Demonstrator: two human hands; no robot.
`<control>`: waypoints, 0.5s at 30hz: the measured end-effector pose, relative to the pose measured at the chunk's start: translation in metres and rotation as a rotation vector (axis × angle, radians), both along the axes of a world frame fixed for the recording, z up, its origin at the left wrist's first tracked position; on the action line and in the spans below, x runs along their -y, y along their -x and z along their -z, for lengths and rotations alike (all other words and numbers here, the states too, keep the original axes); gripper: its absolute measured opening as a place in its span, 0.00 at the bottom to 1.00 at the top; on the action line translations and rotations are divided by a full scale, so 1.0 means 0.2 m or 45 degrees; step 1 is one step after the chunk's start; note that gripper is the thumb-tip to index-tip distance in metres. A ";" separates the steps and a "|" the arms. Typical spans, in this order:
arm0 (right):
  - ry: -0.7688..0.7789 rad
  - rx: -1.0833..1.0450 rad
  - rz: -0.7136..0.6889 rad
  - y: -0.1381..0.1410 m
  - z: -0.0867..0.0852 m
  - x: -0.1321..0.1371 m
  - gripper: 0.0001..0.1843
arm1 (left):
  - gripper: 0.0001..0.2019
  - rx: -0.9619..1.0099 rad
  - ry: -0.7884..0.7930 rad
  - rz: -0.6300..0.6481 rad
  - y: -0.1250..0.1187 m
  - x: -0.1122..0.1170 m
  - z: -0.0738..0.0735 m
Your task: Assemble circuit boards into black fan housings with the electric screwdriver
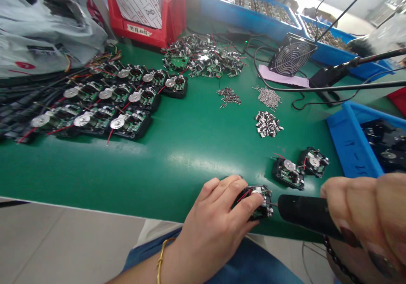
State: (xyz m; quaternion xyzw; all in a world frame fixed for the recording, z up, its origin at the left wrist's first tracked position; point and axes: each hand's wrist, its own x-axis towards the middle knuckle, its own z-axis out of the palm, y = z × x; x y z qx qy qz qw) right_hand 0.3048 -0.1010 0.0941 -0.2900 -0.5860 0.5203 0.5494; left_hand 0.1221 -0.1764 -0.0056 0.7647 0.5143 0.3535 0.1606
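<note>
My left hand [215,220] grips a small black module with a green circuit board and red wires [260,201] at the near edge of the green table [177,157]. My right hand [364,216] is closed round a black soldering iron handle [304,214]. The iron's front end points left and sits right at the module's right side. Two more modules of the same kind [300,169] lie just behind, to the right.
Rows of similar modules [108,106] lie at the left, a heap of small boards [203,59] at the back. Piles of small metal parts [268,123] are mid-table. A small fan [290,55], a red bin [149,9] and blue trays [352,144] stand around.
</note>
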 end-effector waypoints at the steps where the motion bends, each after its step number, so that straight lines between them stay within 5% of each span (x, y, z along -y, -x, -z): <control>1: 0.031 -0.057 0.151 0.03 -0.01 0.01 0.30 | 0.15 0.000 -0.002 -0.003 0.00 0.00 0.00; 3: 0.032 -0.095 0.313 0.10 -0.03 0.04 0.28 | 0.15 -0.003 -0.010 -0.008 0.00 0.00 0.00; 9: -0.110 0.122 0.408 0.22 -0.09 0.08 0.34 | 0.15 -0.013 -0.033 -0.009 0.00 0.00 -0.01; 15: -0.138 0.167 0.204 0.20 -0.09 0.06 0.33 | 0.15 -0.024 -0.027 0.013 0.01 0.00 -0.01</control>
